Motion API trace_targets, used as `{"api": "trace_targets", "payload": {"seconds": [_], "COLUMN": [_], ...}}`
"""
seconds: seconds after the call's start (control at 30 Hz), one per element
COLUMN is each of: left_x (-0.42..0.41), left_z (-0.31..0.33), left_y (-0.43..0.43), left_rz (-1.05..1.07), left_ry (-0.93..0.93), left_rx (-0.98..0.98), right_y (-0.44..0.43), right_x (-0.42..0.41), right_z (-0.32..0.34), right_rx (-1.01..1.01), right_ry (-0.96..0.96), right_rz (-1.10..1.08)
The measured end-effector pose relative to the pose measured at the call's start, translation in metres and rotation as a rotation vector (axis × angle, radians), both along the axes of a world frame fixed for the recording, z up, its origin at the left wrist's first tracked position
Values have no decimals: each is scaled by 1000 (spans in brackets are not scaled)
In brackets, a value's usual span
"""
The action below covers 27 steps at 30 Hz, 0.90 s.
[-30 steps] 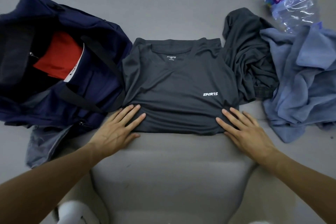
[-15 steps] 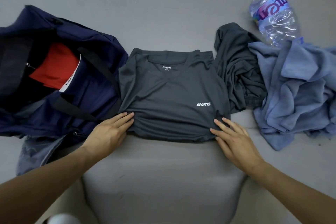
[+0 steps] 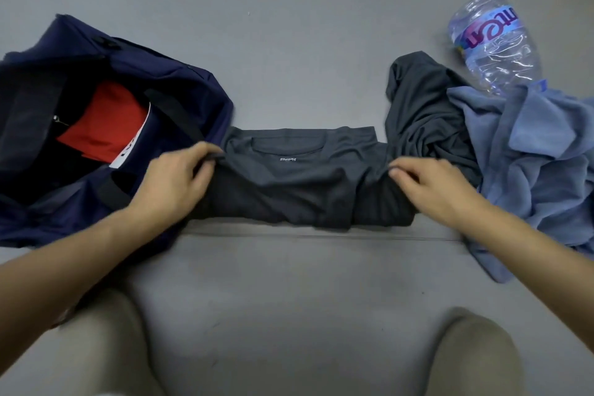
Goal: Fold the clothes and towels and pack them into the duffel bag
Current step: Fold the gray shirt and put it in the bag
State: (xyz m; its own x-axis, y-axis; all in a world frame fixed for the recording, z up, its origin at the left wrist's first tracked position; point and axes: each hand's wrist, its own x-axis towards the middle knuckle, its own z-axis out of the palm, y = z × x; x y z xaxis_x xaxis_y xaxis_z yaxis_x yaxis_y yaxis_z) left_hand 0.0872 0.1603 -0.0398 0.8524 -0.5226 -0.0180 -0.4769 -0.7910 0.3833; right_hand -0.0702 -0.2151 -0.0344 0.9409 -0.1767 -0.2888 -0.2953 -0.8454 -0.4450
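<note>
The left hand (image 3: pixel 175 183), left of centre in the frame, has its fingers curled and pinches the left edge of a dark grey sports T-shirt (image 3: pixel 299 177). The right hand (image 3: pixel 430 185) mirrors it right of centre, its fingertips pinching the shirt's right edge. Between them the shirt lies as a wide band on the smooth grey floor (image 3: pixel 289 26), its lower part doubled up toward the collar, so this fold looks about halfway made. At the frame's left the open navy fabric duffel bag (image 3: pixel 199 90) touches the shirt's left end and already holds a folded red garment (image 3: pixel 103 125); one item packed, as far as can be seen. Left to do, by my reading: finish and pack this shirt, then the crumpled dark grey garment (image 3: pixel 424 116) just beside its right end, and the rumpled blue towel (image 3: pixel 530 164) at the right edge. A crushed clear plastic bottle (image 3: pixel 495 42) lies against the towel in the upper right. Open floor stretches above the shirt and below it, down to the person's beige-clad knees (image 3: pixel 122 347) at the bottom, so there is room to lift toward the bag; its black strap (image 3: pixel 173 112) crosses the opening and might snag.
</note>
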Motion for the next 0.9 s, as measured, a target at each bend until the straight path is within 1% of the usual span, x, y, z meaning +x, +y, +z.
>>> {"api": "trace_targets", "payload": {"seconds": [0.1, 0.13, 0.2, 0.27, 0.33, 0.37, 0.4, 0.47, 0.5, 0.6, 0.67, 0.8, 0.9], "left_x": [40, 49, 53, 33, -3, -22, -40, -61, -65, -57, -46, -31, -12], "left_z": [-9, -12, -16, -20, -32, -42, -53, -72, -76, -77, -75, -74, -79], "left_y": [-23, -28, -42, -60, -74, -76, -75, -69, -66, -64, -67, -88, -117], "left_rz": [50, 45, 6, -93, -229, -265, -264, -129, -61, -13, -19, -1, -88], "left_ry": [-1, -43, -208, -343, -366, -324, -257, -121, -78, -62, -63, 67, 135], "left_rx": [84, 132, 229, 264, 246, 249, 273, 337, 355, 345, 307, 181, 165], "right_y": [-11, -13, -12, -1, 14, 21, 24, 27, 29, 48, 63, 84, 94], "right_x": [47, 59, 74, 77, 66, 59, 52, 42, 38, 23, 0, -55, -79], "right_z": [-9, -14, -28, -41, -59, -66, -72, -80, -79, -69, -67, -69, -71], "right_rx": [-74, -97, -197, -307, -359, -367, -379, -380, -375, -398, -357, -318, -321], "right_ry": [-44, -48, -64, -126, -156, -105, -22, 146, 181, 177, 172, 122, 103], "right_rz": [-62, -80, -43, 149, 393, 473, 507, 463, 430, 400, 396, 421, 428]}}
